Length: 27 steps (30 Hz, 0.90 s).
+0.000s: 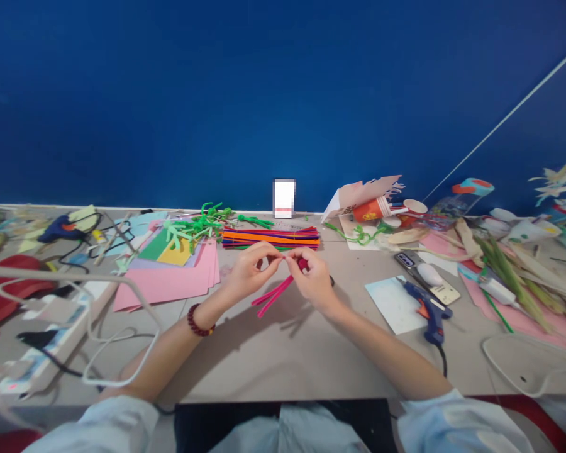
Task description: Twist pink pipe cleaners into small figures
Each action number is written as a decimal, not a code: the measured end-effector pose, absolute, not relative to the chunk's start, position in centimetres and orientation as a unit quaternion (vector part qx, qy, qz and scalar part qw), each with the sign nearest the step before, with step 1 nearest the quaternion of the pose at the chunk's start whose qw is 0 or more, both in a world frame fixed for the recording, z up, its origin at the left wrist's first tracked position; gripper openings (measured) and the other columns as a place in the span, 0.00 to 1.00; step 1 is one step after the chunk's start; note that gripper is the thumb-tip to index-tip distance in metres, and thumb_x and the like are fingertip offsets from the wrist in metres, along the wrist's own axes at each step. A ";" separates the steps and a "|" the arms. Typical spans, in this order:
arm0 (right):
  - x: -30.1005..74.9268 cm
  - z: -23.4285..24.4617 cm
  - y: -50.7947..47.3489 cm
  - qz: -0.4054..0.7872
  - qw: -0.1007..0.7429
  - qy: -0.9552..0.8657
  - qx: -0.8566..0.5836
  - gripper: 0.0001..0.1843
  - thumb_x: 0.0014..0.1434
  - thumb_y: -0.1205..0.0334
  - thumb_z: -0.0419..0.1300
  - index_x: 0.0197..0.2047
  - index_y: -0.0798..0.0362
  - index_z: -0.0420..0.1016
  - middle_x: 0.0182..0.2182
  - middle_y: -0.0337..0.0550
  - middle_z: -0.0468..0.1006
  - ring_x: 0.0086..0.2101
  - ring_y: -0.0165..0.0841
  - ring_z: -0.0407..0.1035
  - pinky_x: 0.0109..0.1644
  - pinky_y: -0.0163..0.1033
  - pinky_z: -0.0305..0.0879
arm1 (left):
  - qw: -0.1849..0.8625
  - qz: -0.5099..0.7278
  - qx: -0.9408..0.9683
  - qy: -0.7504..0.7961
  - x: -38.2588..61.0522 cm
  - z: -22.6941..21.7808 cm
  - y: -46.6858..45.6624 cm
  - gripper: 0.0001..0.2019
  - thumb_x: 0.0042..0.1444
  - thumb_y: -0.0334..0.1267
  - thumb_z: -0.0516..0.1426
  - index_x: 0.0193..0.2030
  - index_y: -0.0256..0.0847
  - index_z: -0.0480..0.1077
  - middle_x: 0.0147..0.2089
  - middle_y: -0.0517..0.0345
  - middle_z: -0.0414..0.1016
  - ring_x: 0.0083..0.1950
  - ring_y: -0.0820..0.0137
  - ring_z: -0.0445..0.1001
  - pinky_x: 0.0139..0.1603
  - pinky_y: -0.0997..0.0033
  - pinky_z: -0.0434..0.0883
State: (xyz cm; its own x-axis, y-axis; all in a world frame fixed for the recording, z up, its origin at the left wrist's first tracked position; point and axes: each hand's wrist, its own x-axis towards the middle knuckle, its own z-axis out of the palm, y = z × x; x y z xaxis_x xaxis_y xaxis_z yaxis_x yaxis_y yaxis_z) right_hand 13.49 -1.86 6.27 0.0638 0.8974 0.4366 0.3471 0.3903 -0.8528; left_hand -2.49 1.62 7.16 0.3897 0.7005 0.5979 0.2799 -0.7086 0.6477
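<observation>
Pink pipe cleaners [272, 299] hang from between my hands above the middle of the table, two or so ends pointing down and left. My left hand [252, 270] pinches with thumb and forefinger at a tiny pink bit beside the right fingertips. My right hand [312, 280] is closed around the pink pipe cleaners, and a darker pink-red wound part shows at its fingers. Just behind both hands lies a bundle of coloured pipe cleaners [271, 238], orange, purple, red and green.
Pink paper sheets [170, 286] and green pipe-cleaner shapes [202, 223] lie left. A power strip [61, 340] with looping cables is nearer left. At right are a blue glue gun [427, 308], a phone [405, 259] and a paper cup [371, 209]. A blue wall [283, 94] rises behind.
</observation>
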 end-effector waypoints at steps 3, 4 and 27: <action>13.6 6.2 -1.9 0.188 0.537 -0.674 -0.472 0.05 0.58 0.64 0.53 0.32 0.52 0.69 0.27 0.39 0.70 0.28 0.29 0.63 0.32 0.35 0.61 | 0.239 0.453 0.798 0.318 -2.4 7.3 1.6 0.04 0.56 0.35 0.55 0.34 0.39 0.71 0.32 0.55 0.72 0.32 0.75 0.67 0.23 0.79 0.62; 13.6 6.2 -1.9 0.173 0.534 -0.684 -0.465 0.06 0.59 0.64 0.53 0.32 0.52 0.69 0.28 0.40 0.70 0.28 0.29 0.63 0.33 0.35 0.61 | 0.243 0.450 0.797 0.320 -2.4 7.4 1.7 0.04 0.56 0.35 0.55 0.34 0.39 0.71 0.32 0.56 0.72 0.31 0.75 0.67 0.23 0.79 0.63; 14.3 6.6 -1.1 0.297 0.499 -0.667 -0.467 0.07 0.58 0.58 0.55 0.33 0.51 0.71 0.31 0.42 0.74 0.30 0.31 0.65 0.35 0.37 0.61 | 0.200 0.432 0.837 0.268 -3.1 7.5 2.3 0.04 0.58 0.34 0.54 0.36 0.38 0.69 0.32 0.55 0.69 0.32 0.74 0.66 0.26 0.76 0.63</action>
